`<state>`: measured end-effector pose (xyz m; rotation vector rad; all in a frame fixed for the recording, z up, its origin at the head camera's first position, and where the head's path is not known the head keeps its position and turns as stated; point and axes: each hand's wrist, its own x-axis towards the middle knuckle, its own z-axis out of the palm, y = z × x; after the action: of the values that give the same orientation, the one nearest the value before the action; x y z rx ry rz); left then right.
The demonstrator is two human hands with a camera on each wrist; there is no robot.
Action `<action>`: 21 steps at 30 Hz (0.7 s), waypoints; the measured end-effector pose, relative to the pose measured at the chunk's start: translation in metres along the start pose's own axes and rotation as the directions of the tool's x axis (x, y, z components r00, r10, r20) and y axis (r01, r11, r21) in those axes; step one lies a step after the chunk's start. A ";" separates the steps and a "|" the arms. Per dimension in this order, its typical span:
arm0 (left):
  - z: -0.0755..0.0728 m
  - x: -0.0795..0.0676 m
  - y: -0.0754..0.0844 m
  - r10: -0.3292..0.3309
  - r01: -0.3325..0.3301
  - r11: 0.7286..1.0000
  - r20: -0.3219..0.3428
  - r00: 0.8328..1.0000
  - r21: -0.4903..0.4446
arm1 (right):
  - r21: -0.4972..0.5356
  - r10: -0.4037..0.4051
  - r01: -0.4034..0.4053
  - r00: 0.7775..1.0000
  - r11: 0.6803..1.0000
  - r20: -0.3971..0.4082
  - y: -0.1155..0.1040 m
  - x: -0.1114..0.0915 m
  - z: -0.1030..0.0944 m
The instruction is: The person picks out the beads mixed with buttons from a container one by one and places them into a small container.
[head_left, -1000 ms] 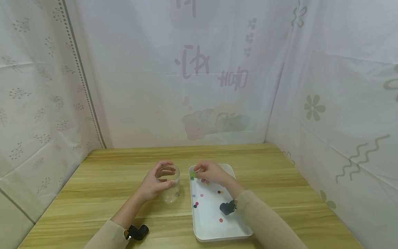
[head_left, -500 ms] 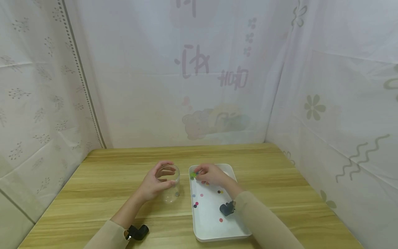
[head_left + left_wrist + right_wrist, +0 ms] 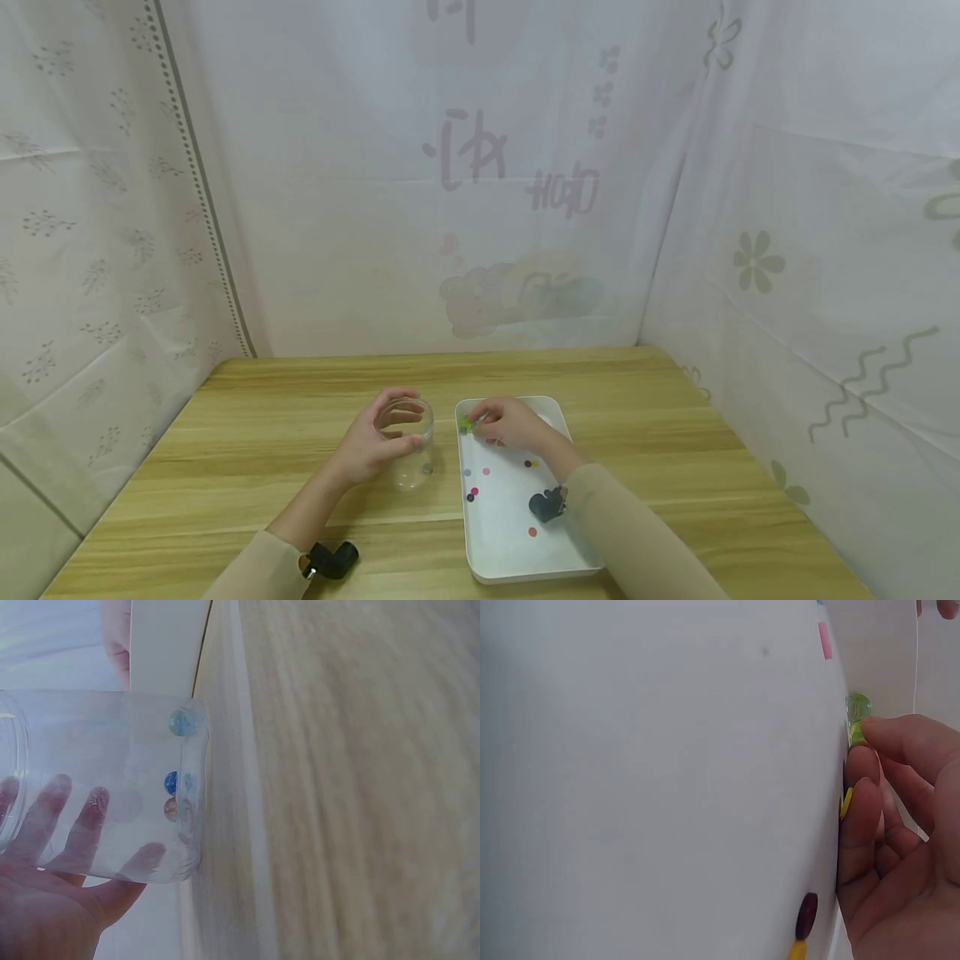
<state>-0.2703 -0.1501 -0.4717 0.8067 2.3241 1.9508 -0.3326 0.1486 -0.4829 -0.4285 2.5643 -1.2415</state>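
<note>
My left hand (image 3: 367,446) grips a clear jar (image 3: 411,475) standing upright on the table, fingers around its far side and thumb near the rim. Several small marbles lie at the jar's bottom, among them a light blue marble (image 3: 182,721) and a reddish marble (image 3: 171,809). Inside the white tray (image 3: 498,554), my right hand (image 3: 513,423) has its fingers curled at the far left corner. Its thumb tip is right at a yellow-green piece (image 3: 856,733), beside a green marble (image 3: 861,705). I cannot tell whether the fingertips pinch anything.
Flat coloured discs lie scattered in the tray, including a red disc (image 3: 532,532), a pink disc (image 3: 486,472) and a dark disc (image 3: 470,497). The tray's raised rim stands just right of the jar on the wooden table (image 3: 225,467). Patterned curtains (image 3: 360,250) surround the table.
My right hand has shifted slightly right and nearer in the tray's corner. A blue marble visible by its fingertips half a second ago is now hidden. The left hand and jar have stayed put.
</note>
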 end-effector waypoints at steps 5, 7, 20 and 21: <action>0.000 0.001 0.000 0.002 -0.002 1.000 0.004 1.000 -0.006 | -0.018 0.004 -0.004 1.000 1.000 -0.007 -0.002 0.000 0.001; 0.000 0.001 0.000 0.004 -0.004 1.000 0.005 1.000 -0.008 | -0.027 0.007 -0.007 1.000 1.000 -0.010 -0.003 0.000 0.001; 0.001 0.000 -0.001 0.005 -0.005 1.000 0.000 1.000 -0.007 | -0.056 0.012 -0.013 1.000 0.998 -0.021 -0.002 0.000 0.003; 0.001 0.000 -0.001 0.004 -0.004 1.000 -0.001 1.000 -0.006 | -0.058 0.013 -0.014 1.000 0.998 -0.021 -0.002 0.000 0.003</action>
<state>-0.2706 -0.1489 -0.4728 0.8114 2.3174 1.9597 -0.3312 0.1456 -0.4829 -0.4114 2.6216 -1.1754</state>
